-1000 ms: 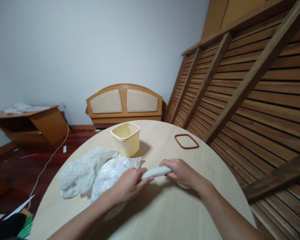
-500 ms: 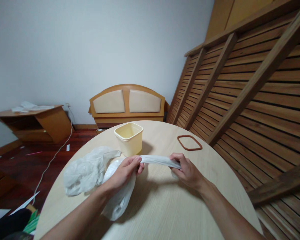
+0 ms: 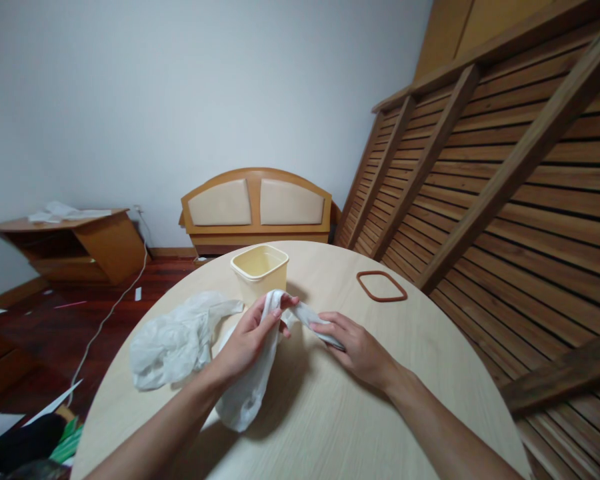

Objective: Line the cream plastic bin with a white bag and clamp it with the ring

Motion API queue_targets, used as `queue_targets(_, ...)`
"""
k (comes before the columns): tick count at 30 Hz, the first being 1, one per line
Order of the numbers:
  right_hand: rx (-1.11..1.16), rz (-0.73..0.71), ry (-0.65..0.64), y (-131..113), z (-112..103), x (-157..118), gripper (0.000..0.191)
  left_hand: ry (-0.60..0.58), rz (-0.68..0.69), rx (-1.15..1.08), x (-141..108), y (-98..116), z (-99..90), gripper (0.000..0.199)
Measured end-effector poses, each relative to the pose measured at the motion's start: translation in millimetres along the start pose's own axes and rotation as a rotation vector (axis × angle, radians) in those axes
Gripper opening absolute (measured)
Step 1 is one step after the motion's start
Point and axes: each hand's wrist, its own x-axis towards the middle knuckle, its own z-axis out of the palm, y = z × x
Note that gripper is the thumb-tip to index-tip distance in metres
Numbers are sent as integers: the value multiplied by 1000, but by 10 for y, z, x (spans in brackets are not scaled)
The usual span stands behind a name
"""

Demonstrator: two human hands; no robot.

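Note:
A white plastic bag (image 3: 253,393) hangs in a loose bundle from my left hand (image 3: 257,328), whose thumb and fingers pinch its folded upper part. The bag's twisted strip runs across to my right hand (image 3: 353,343), closed around its other end. Behind my left hand stands a pale yellow open container (image 3: 260,270), its front partly hidden by the fingers. Another crumpled white bag (image 3: 173,340) lies to the left on the round table (image 3: 405,413). A brown rounded-square ring (image 3: 381,286) lies flat at the right.
Slatted wooden panels (image 3: 505,200) lean along the right side. Beyond the table is a headboard (image 3: 255,200). A low wooden cabinet (image 3: 100,250) stands at the left, with a white cable (image 3: 111,317) along the floor near it.
My hands have come closer together. The strip between them, stretched nearly level before, now loops over my left fingers and slopes down to my right hand.

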Motion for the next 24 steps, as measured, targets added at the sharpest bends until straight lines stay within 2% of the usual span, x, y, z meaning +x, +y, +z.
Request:
queue_targets(5, -84, -58, -11, -16, -2, 6, 59, -39, 101, 460, -25, -96, -21, 42)
queue_targets(8, -100, -98, 4, -66, 1, 22, 46, -84, 186, 745, -64, -186, -27, 41)
queue_targets(12, -138, -170, 17, -147, 13, 36, 28, -178, 264, 1030, -97, -278, -22, 29)
queue_targets(17, -138, -272, 42, -224, -3, 61, 24, -229, 349, 1227, -101, -292, -12, 21)
queue_targets(24, -114, -300, 76, -242, 0, 53, 18, -359, 350, 1278, -120, -241, 0, 33)
